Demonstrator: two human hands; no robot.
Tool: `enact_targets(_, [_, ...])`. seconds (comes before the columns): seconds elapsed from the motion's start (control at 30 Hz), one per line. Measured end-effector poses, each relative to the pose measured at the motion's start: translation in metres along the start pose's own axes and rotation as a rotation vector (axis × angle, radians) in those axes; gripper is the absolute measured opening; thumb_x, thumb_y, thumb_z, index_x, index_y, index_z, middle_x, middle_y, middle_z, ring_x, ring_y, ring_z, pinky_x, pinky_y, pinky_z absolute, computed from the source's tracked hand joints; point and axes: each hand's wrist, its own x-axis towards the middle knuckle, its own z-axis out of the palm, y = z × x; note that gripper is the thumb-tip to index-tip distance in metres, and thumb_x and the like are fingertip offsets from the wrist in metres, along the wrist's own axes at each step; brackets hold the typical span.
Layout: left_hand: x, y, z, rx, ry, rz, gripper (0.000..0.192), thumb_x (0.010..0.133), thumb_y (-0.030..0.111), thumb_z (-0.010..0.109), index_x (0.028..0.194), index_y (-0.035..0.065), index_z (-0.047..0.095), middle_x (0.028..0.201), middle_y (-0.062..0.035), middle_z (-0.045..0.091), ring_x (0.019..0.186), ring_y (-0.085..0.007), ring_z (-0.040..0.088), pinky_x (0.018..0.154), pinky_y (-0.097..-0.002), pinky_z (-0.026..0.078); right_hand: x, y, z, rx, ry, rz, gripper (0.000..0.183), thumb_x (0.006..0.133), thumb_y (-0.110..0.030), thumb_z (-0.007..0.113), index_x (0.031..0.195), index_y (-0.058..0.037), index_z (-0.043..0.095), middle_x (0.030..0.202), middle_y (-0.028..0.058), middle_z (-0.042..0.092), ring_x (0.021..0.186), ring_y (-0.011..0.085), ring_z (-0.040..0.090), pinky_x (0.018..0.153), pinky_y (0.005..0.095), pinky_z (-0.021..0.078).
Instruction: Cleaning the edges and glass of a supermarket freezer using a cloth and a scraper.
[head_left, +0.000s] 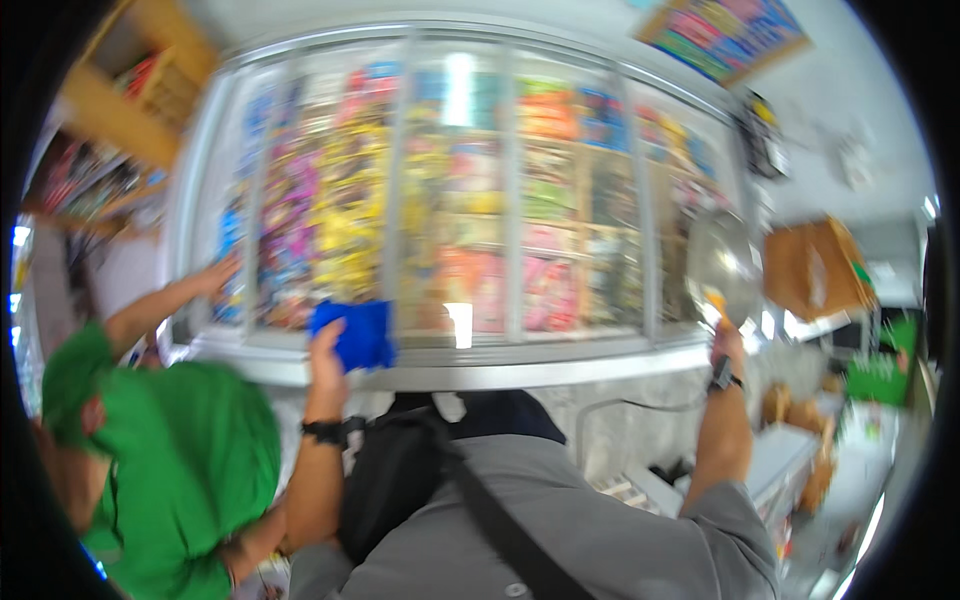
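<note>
My left hand, with a dark band on its wrist, grips a bright blue cloth at the front edge of a metal-framed glass display case. My right hand is at the case's right end. It holds a rounded, silvery, shiny object with an orange part close to my fingers; blur hides exactly what it is. Behind the glass panels lie rows of colourful packaged goods, yellow and purple on the left, and divided compartments of packets on the right.
A person in a green shirt and cap stands close on my left, one hand at the case. Wooden shelves rise at far left. A brown cardboard box and a green box are at right. A cable runs below the case.
</note>
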Motion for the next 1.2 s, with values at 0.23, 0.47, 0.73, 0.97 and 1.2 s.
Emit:
enact_targets(0.23, [0.022, -0.006, -0.027, -0.035, 0.011, -0.001, 0.044, 0.105, 0.032, 0.069, 0.141, 0.0052, 0.069, 0.126, -0.0085, 0.078, 0.113, -0.0234, 0.076, 0.100, -0.0380, 0.059, -0.028, -0.123, 0.011, 1.069, 0.255, 0.760, 0.030, 0.115, -0.007, 0.054, 0.139, 0.0093, 0.060, 0.120, 0.0216, 0.072, 0.104, 0.0265, 0.077, 0.097, 0.0363, 0.0693])
enact_targets(0.47, [0.015, 0.000, 0.007, -0.018, -0.004, 0.032, 0.030, 0.103, 0.027, 0.075, 0.124, 0.0054, 0.076, 0.114, -0.0064, 0.080, 0.102, -0.0205, 0.078, 0.097, -0.0379, 0.062, -0.011, 0.005, -0.020, 0.414, -0.150, 0.375, 0.034, 0.114, -0.033, 0.066, 0.123, -0.0025, 0.078, 0.101, 0.0064, 0.081, 0.091, 0.0210, 0.072, 0.077, 0.0397, 0.0555])
enact_targets(0.73, [-0.002, 0.019, 0.033, -0.008, -0.002, 0.012, 0.032, 0.102, 0.023, 0.069, 0.127, 0.0029, 0.073, 0.104, -0.0092, 0.078, 0.084, -0.0196, 0.077, 0.066, -0.0321, 0.061, 0.018, 0.023, -0.027, 0.810, 0.160, 0.500, 0.028, 0.115, -0.008, 0.060, 0.141, 0.0004, 0.066, 0.124, 0.0165, 0.077, 0.106, 0.0265, 0.081, 0.093, 0.0399, 0.0710])
enact_targets(0.97, [0.005, 0.014, 0.020, -0.035, 0.026, 0.027, 0.031, 0.103, 0.024, 0.069, 0.126, 0.0037, 0.073, 0.099, -0.0077, 0.077, 0.077, -0.0184, 0.075, 0.059, -0.0322, 0.058, 0.014, -0.033, -0.028, 0.570, 0.276, 0.371, 0.032, 0.112, -0.008, 0.065, 0.142, 0.0024, 0.067, 0.121, 0.0128, 0.076, 0.103, 0.0213, 0.079, 0.085, 0.0321, 0.0681])
enact_targets(1.2, [0.009, 0.017, 0.003, -0.087, 0.001, 0.023, 0.030, 0.102, 0.026, 0.070, 0.124, 0.0059, 0.074, 0.093, -0.0059, 0.076, 0.070, -0.0167, 0.072, 0.053, -0.0318, 0.054, 0.029, -0.023, -0.033, 0.675, 0.195, 0.419, 0.032, 0.113, -0.009, 0.065, 0.143, 0.0011, 0.065, 0.120, 0.0138, 0.078, 0.104, 0.0240, 0.080, 0.085, 0.0349, 0.0692])
